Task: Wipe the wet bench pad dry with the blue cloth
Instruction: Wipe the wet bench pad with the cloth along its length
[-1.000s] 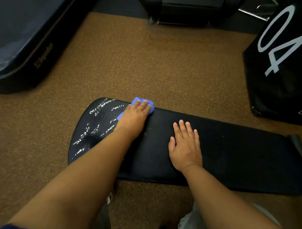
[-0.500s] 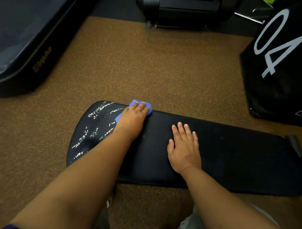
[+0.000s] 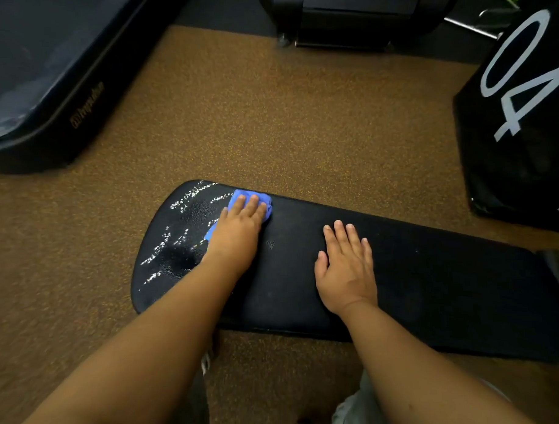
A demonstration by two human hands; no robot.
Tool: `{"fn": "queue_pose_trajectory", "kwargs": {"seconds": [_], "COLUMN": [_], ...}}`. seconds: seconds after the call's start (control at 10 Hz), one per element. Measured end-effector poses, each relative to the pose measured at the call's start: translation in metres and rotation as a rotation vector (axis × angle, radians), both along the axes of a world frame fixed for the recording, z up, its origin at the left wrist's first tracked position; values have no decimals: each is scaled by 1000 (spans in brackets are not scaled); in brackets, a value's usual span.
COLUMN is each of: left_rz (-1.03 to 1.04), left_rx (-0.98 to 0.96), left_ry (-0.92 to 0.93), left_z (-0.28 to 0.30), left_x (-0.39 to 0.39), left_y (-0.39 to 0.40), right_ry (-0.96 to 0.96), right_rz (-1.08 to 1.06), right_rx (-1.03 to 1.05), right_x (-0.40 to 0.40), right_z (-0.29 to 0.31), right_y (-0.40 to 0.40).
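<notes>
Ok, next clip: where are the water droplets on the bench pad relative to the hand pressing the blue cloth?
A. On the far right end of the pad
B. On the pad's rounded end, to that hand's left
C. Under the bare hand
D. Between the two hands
B: the shiny droplets lie on the bench pad at its rounded end, left of the left hand pressing the blue cloth.

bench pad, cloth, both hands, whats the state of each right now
bench pad: wet with droplets at its rounded left end, dry-looking elsewhere
blue cloth: bunched, flat on the pad under the left hand
left hand: fingers straight, pressing the cloth beside the droplets
right hand: flat, palm down on the dry-looking part
</notes>
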State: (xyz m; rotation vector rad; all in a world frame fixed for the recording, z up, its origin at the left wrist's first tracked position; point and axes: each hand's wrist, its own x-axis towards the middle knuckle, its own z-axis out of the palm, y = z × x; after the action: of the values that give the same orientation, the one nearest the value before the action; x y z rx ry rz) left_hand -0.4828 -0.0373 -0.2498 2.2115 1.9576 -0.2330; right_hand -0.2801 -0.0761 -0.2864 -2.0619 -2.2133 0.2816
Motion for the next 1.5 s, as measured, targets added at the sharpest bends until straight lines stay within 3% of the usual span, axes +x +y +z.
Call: {"fn": "queue_pose_trajectory", "kwargs": {"seconds": [0.1, 0.2, 0.3, 0.4, 0.5, 0.6, 0.7, 0.8, 0.9, 1.0, 1.1, 1.2, 1.3, 1.4, 1.5], "left_rz": [-78, -423, -311, -40, -96, -367, -300, -37, -30, -302, -351, -76, 14, -264, -329], "left_rx": [-35, -57, -43, -87, -82, -94, -50, -87, -66, -130, -22, -96, -86, -26, -22], "left_ry": [-43, -119, -49, -34, -70, -133, -97, -54, -93, -148, -192, -117, -83, -99, -114], "left_z": [4, -3, 1, 1, 2, -2, 0, 1, 3, 2, 1, 2, 8, 1, -2], "left_x": [22, 35, 12, -7, 9, 19, 3, -12, 2, 23, 15, 2, 10, 15, -10], "left_y": [-8, -43, -43, -27, -36, -67, -63, -44, -43, -76, -82, -59, -50, -86, -113], "right_ry": [-1, 9, 16, 20, 13, 9, 11, 19, 1, -1, -1, -1, -2, 1, -4], "right_rz": [-3, -5, -2, -2, -7, -9, -5, 0, -5, -6, -2, -3, -2, -1, -2], "right_rx": [7, 2, -6, -9, 1, -2, 1, 2, 1, -1, 0, 2, 11, 7, 5], "right_x": [0, -1, 0, 0, -1, -1, 0, 0, -1, -1, 0, 0, -1, -1, -1], "right_z": [0, 0, 1, 1, 0, 0, 1, 0, 0, 1, 1, 0, -1, -1, 0], "right_y": [0, 0, 0, 0, 0, 1, 0, 0, 1, 0, 1, 1, 1, 1, 1]}}
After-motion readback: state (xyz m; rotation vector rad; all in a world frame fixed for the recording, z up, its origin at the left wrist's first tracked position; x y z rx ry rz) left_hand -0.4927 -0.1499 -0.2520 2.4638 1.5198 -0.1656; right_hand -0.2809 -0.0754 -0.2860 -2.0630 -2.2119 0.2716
